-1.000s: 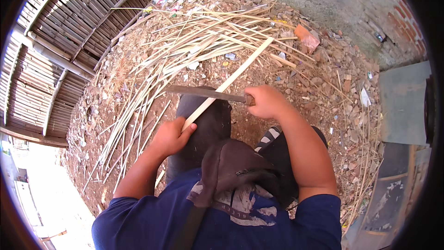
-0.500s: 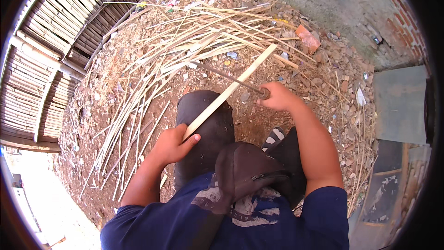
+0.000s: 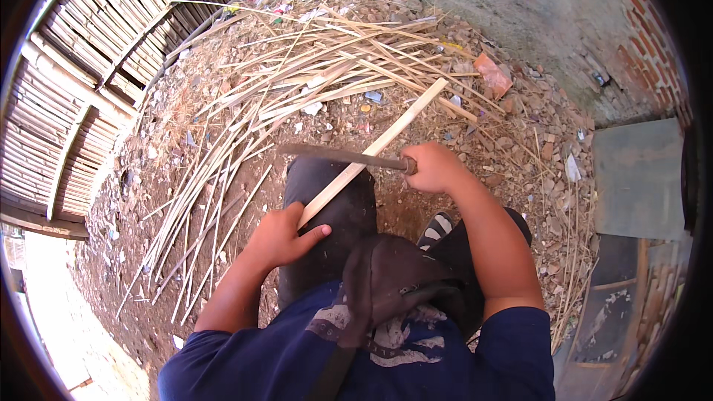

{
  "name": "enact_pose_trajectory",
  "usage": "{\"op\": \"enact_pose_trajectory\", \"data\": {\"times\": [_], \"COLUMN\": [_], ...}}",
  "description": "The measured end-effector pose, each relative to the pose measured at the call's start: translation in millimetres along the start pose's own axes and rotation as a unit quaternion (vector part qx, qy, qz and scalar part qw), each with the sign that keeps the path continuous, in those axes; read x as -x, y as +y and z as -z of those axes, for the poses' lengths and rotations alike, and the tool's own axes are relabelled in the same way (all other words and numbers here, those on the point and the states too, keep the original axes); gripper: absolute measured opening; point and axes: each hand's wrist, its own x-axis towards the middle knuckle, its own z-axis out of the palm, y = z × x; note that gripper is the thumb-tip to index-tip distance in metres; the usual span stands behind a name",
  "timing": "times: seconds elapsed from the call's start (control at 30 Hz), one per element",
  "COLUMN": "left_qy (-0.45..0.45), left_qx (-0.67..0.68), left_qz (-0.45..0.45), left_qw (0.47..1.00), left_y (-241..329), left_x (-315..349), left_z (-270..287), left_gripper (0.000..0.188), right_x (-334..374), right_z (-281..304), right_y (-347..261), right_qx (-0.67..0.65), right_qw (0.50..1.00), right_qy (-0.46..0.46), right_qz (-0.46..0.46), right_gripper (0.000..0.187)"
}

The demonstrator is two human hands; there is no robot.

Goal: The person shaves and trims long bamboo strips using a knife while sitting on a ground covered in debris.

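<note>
My left hand (image 3: 286,238) is closed round the lower end of a flat, pale bamboo strip (image 3: 407,120), with the thumb lying along it. The strip slants up and away to the right, its lower part over my dark-trousered left knee (image 3: 327,186). In my right hand (image 3: 434,168) is the handle of a long-bladed machete (image 3: 319,154). Its dark, slightly blurred blade points left and crosses the strip near the middle. Whether the edge touches the strip, I cannot tell.
A loose heap of bamboo strips (image 3: 297,100) spreads ahead and to the left over littered earth. An orange plastic scrap (image 3: 493,76) lies far right. A slatted bamboo wall (image 3: 104,22) stands left, a worn brick wall (image 3: 549,37) right, with a grey panel (image 3: 637,178) beside it.
The machete has come lower and nearer to me along the strip, and the broad side of its blade now shows. My left hand keeps its grip on the strip.
</note>
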Motion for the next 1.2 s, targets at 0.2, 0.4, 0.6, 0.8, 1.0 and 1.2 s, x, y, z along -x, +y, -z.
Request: {"op": "enact_pose_trajectory", "data": {"times": [0.2, 0.4, 0.6, 0.8, 1.0, 1.2], "left_qy": [-0.019, -0.018, 0.005, 0.010, 0.033, 0.048], "left_qx": [-0.010, -0.038, -0.025, -0.053, -0.048, -0.048], "left_qz": [0.029, 0.032, -0.015, -0.030, -0.044, -0.004], "left_qw": [0.999, 0.999, 1.000, 0.998, 0.997, 0.998], "left_y": [6, 11, 9, 4, 4, 1], "left_x": [-4, -3, -6, 1, -7, 2], "left_z": [2, -1, -1, -5, -11, -16], "left_gripper": [0.066, 0.066, 0.067, 0.067, 0.066, 0.068], "right_x": [-1, 7, -4, 9, 4, 14], "right_z": [-1, -1, -3, -11, -5, -8], "right_y": [18, -6, 34, 13, 50, 3], "right_qx": [-0.046, 0.043, -0.056, -0.018, -0.084, 0.068], "right_qw": [0.998, 0.999, 0.998, 1.000, 0.994, 0.995], "right_qy": [0.037, -0.020, -0.015, -0.010, -0.064, 0.062], "right_qz": [-0.025, 0.025, -0.023, 0.012, -0.015, 0.038], "right_gripper": [0.029, 0.031, 0.029, 0.032, 0.037, 0.031]}}
